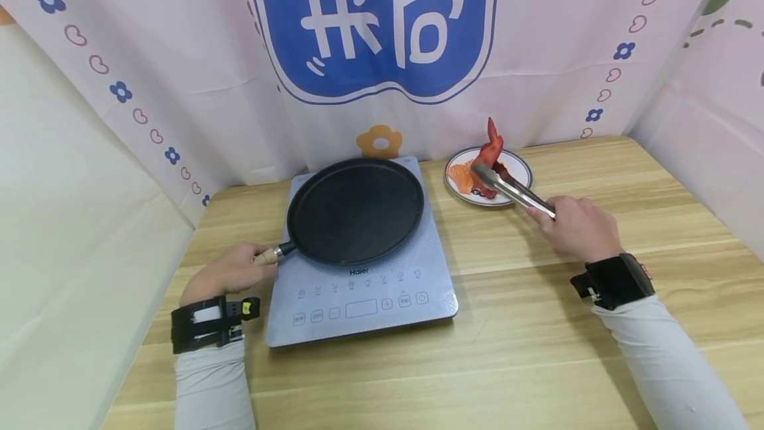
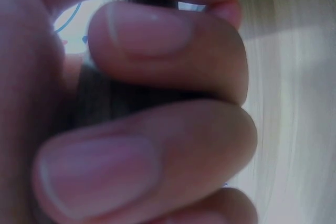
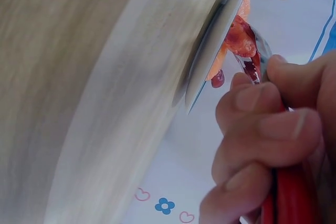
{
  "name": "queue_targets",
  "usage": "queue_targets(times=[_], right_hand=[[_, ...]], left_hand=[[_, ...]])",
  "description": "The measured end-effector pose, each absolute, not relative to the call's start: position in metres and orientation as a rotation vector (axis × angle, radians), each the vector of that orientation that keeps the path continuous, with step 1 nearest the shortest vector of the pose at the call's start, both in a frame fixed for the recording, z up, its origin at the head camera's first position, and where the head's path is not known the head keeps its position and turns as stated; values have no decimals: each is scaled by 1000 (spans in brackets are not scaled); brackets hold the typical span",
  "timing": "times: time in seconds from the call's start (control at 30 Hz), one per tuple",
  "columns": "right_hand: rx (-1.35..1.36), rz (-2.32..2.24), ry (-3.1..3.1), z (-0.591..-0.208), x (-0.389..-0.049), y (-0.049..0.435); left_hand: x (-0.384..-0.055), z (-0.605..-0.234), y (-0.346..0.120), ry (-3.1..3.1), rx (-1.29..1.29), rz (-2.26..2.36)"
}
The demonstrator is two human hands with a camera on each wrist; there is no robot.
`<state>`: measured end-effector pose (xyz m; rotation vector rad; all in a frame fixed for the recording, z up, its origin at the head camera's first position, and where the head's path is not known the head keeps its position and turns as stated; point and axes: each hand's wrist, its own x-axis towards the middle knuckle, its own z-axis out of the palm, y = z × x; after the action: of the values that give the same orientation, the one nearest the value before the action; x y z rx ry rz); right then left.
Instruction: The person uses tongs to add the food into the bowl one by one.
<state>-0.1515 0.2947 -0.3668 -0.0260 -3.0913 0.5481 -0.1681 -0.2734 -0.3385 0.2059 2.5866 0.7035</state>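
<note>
My left hand (image 1: 229, 271) grips the wooden handle (image 1: 266, 257) of a round, flat black pan (image 1: 358, 211). In the left wrist view the curled fingers (image 2: 152, 166) hide most of the handle. My right hand (image 1: 581, 227) holds metal tongs (image 1: 525, 199), their tips at a red piece shaped like a chicken wing (image 1: 492, 148). This piece stands up over a white plate with a dark rim (image 1: 486, 204). An orange slice like salmon (image 1: 461, 176) and dark red pieces lie beside it. In the right wrist view, fingers (image 3: 257, 135) wrap the tongs above a red part (image 3: 295, 198).
Under the pan sits a grey induction cooker (image 1: 376, 290) with its control panel facing me. The wooden table (image 1: 507, 350) extends to the front and right. A patterned white curtain (image 1: 197, 85) hangs close behind the cooker and plate, with more cloth at both sides.
</note>
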Motion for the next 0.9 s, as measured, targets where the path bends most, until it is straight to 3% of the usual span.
queue_targets(times=[0.9], right_hand=[[-5, 600, -3095, -359, -152, 302]], left_hand=[[-168, -339, -274, 2588, 210, 718]])
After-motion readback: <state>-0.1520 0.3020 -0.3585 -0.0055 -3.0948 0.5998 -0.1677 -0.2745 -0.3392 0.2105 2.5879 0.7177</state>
